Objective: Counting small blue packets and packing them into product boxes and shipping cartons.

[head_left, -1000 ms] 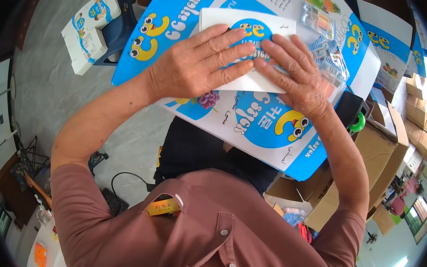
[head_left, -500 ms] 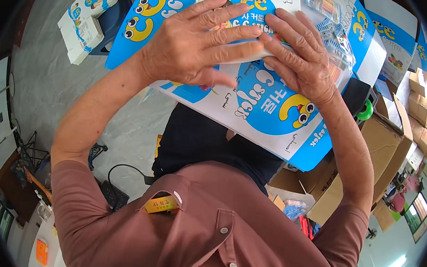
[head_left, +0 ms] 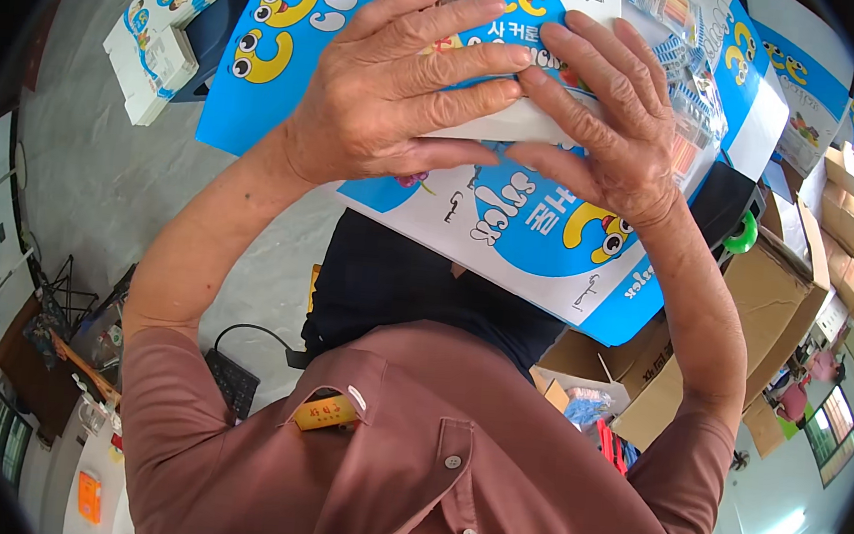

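A white and blue printed carton (head_left: 518, 126) lies at the top of the view on a stack of similar printed sheets (head_left: 547, 266). My left hand (head_left: 390, 93) rests across the left part of the carton's top, fingers stretched out and apart. From the other side my right hand (head_left: 609, 121) lies over its right part, fingers spread too. Both thumbs point toward each other along the carton's near side. The fingertips of the two hands almost meet at the middle. Much of the carton's printed top is hidden beneath the fingers.
Clear packs of coloured sticks (head_left: 693, 137) lie beyond my right hand. Flat printed cartons (head_left: 170, 31) are stacked on a dark seat at far left. A tape dispenser with a green roll (head_left: 742, 232) stands at right, beside an open cardboard box (head_left: 765, 304).
My left thumb, blurred before, now lies along the carton's near side, facing my right thumb. My right fingers have shifted slightly right, and more of the carton's white near side shows.
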Demonstrator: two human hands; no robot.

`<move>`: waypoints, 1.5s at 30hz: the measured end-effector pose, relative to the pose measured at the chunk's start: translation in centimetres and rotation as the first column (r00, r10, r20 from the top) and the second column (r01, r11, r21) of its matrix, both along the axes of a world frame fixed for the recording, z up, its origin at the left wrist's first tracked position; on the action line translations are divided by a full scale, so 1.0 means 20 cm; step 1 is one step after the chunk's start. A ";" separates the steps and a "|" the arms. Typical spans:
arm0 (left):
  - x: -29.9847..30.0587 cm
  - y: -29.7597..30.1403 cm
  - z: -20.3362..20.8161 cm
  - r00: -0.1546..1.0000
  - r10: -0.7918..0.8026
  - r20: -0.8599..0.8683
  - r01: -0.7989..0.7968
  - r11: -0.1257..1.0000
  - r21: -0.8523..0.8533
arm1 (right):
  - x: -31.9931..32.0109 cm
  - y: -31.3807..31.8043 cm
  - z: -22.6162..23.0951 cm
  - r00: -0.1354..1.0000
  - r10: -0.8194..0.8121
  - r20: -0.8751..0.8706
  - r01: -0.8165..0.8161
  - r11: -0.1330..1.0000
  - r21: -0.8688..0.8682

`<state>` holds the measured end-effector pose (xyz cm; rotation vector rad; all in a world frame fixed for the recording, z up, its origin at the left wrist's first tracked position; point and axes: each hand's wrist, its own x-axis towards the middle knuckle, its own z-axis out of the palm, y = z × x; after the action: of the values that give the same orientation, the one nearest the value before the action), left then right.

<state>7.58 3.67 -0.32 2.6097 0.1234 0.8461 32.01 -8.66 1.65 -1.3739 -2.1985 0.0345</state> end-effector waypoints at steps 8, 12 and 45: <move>0.01 0.02 0.00 0.999 -0.008 -0.045 0.011 0.997 0.081 | 0.03 0.01 -0.03 0.995 0.002 0.100 -0.002 1.000 0.006; 0.01 0.02 0.01 0.998 0.019 -0.056 -0.015 0.997 0.073 | 0.01 0.01 -0.05 0.999 -0.033 0.041 0.032 0.999 0.015; 0.02 0.03 -0.02 0.999 0.023 0.038 -0.025 0.997 0.072 | 0.07 0.00 -0.12 0.998 0.025 0.057 -0.031 0.993 0.112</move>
<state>7.94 4.17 -0.63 2.6633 0.1162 0.9227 33.35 -8.57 -0.67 -1.2961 -2.2296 -0.1177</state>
